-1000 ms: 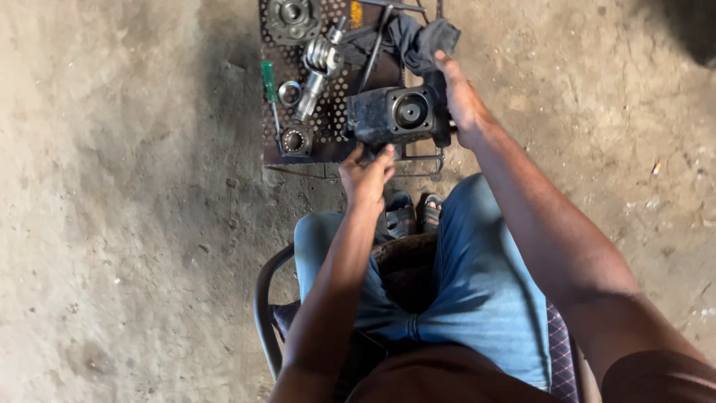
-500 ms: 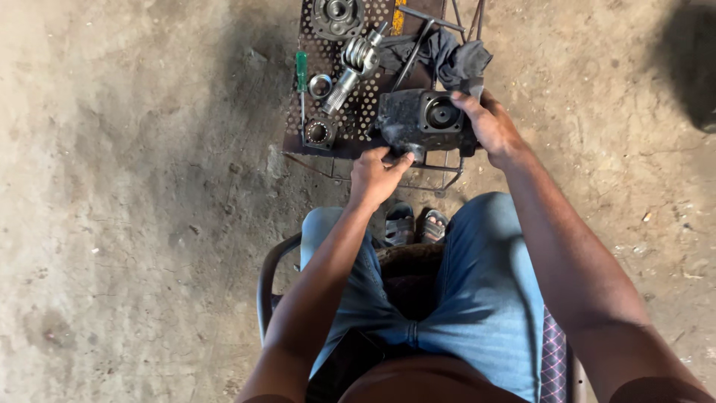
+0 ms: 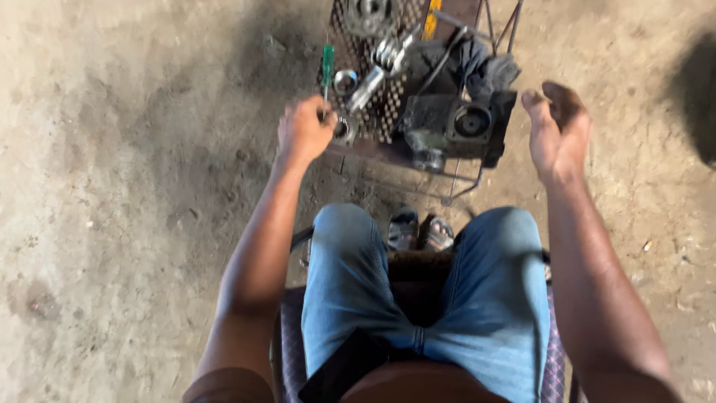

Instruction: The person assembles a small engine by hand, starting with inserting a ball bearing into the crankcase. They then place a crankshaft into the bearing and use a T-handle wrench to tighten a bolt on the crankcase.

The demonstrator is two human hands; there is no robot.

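Observation:
I sit over a low rusty perforated metal stand [image 3: 388, 149] loaded with machine parts. My left hand [image 3: 302, 133] is at its left edge, fingers curled around the lower end of a green-handled screwdriver [image 3: 327, 63], right beside a small round bearing [image 3: 344, 131]. A black boxy engine part [image 3: 455, 123] with a round opening rests on the stand's near right corner. My right hand [image 3: 556, 127] hovers to the right of that part with fingers apart, holding nothing and touching nothing.
Further back on the stand lie a gear [image 3: 365, 11], silver cylindrical pieces [image 3: 384, 63], a metal cup [image 3: 344, 80], a dark cloth [image 3: 485, 71] and a yellow tool [image 3: 430, 19]. My sandalled feet [image 3: 419, 231] sit below the stand. Bare dirt floor [image 3: 134, 186] surrounds everything.
Both hands held the black engine part before. It now rests on the stand; my right hand has come off it and my left hand has moved left to the screwdriver.

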